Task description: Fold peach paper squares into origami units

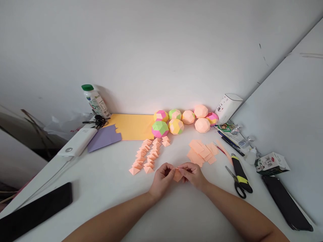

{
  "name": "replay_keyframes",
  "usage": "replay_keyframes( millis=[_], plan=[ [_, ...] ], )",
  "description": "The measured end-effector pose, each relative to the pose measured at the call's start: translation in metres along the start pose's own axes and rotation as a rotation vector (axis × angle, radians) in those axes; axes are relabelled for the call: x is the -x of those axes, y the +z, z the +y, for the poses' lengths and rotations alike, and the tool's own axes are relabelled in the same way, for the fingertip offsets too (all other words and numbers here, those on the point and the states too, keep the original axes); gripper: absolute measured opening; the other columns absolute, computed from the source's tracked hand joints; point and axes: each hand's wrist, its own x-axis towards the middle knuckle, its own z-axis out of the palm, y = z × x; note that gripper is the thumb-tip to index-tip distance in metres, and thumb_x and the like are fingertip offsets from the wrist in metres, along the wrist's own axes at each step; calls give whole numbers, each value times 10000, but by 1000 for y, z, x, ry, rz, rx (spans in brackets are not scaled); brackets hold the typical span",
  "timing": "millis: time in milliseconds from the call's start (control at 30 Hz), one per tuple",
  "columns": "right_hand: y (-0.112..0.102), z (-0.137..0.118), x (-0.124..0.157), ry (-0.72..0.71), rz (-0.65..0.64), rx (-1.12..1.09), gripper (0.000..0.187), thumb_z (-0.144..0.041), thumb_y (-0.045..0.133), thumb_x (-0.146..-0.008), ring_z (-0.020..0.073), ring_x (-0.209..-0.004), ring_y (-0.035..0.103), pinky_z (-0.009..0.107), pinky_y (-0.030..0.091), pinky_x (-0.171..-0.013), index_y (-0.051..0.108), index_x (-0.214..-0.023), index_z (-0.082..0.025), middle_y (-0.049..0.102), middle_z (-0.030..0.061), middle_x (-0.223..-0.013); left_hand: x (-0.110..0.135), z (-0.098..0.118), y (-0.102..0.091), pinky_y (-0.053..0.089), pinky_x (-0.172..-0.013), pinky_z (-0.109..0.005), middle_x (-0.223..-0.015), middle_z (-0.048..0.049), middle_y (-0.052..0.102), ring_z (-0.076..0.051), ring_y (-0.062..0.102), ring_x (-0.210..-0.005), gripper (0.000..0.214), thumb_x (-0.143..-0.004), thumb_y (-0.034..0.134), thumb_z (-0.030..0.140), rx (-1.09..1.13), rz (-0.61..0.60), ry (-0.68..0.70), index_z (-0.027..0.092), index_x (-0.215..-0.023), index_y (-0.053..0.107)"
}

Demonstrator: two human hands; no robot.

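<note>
While pointed paper units (152,156) lie in rows, both hands (163,177) pinch folded peach paper (178,176).

Paper balls (176,126): eight. Folded peach pieces (152,156) on table: three rows, overlapping, exact piece count unclear. Peach piece (178,175) in hands: one. Flat peach squares (202,151): one pile, layers uncountable. Yellow sheet (133,127): one. Purple sheet (104,138): one. Scissors (236,183): one pair. Black-and-yellow cutter (240,171): one. Green-capped bottle (95,102): one. Green-and-white carton (272,163): one. Black slabs (287,203): two. Key bunch (100,121): one. Hands (163,178): two.
</note>
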Motion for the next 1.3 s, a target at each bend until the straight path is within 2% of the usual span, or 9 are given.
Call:
replay_keyframes(
  millis=[233, 400, 467, 633, 833, 900, 1067, 1300],
  plan=[
    [0, -2, 1, 44, 11, -9, 275, -409, 666, -744, 105, -420, 552, 222, 401, -416, 668, -823, -146, 571, -28, -536, 1, 0, -2, 311, -437, -189, -588, 60, 445, -60, 369, -455, 265, -772, 572, 415, 41, 27, -9, 176, -693, 490],
    [1, -2, 1, 24, -20, -25, 277, -416, 668, -739, 98, -423, 538, 229, 427, -422, 678, -804, -146, 597, -16, -569, 2, 5, 0, 425, -555, -234, -634, 13, 572, -122, 546, -586, 252, -773, 586, 405, 17, -83, -24, 172, -708, 516],
    [1, -2, 1, 12, -41, -32, 277, -415, 663, -745, 96, -434, 540, 233, 443, -433, 681, -804, -146, 614, -5, -592, 2, 6, 1, 441, -590, -253, -625, 3, 586, -141, 570, -619, 256, -774, 579, 399, -20, -100, -26, 169, -683, 515],
    [2, -5, 2, 18, -43, -46, 268, -415, 662, -746, 96, -422, 536, 224, 422, -416, 657, -784, -150, 594, -19, -555, 3, 4, 0, 419, -567, -239, -617, 11, 541, -122, 521, -590, 238, -759, 579, 373, -64, -38, 2, 165, -666, 511],
    [-1, -5, 0, 20, -20, -85, 266, -421, 620, -788, 101, -429, 534, 224, 410, -431, 612, -832, -159, 554, -45, -518, 1, -2, -3, 343, -466, -193, -583, 45, 440, -85, 411, -509, 234, -758, 569, 376, -60, 47, 10, 174, -665, 498],
    [-2, -4, -1, 24, -24, -96, 266, -421, 618, -791, 101, -428, 532, 227, 416, -434, 601, -827, -159, 556, -45, -519, 1, -1, -3, 356, -477, -195, -588, 43, 451, -87, 423, -514, 244, -762, 568, 388, -56, 29, 10, 175, -666, 499],
    [-1, -4, 0, 5, -60, -73, 247, -408, 633, -782, 106, -466, 559, 235, 447, -454, 606, -800, -162, 593, -24, -601, 4, 6, 0, 441, -591, -245, -681, -13, 596, -144, 551, -650, 251, -778, 567, 413, -82, -115, -1, 168, -722, 555],
    [0, -5, 1, 33, -61, -86, 246, -408, 633, -782, 104, -465, 547, 229, 433, -459, 574, -864, -184, 583, -38, -601, 4, 8, 1, 423, -567, -239, -644, 1, 576, -135, 526, -605, 290, -782, 559, 451, -102, -108, 19, 172, -701, 556]
  ],
)
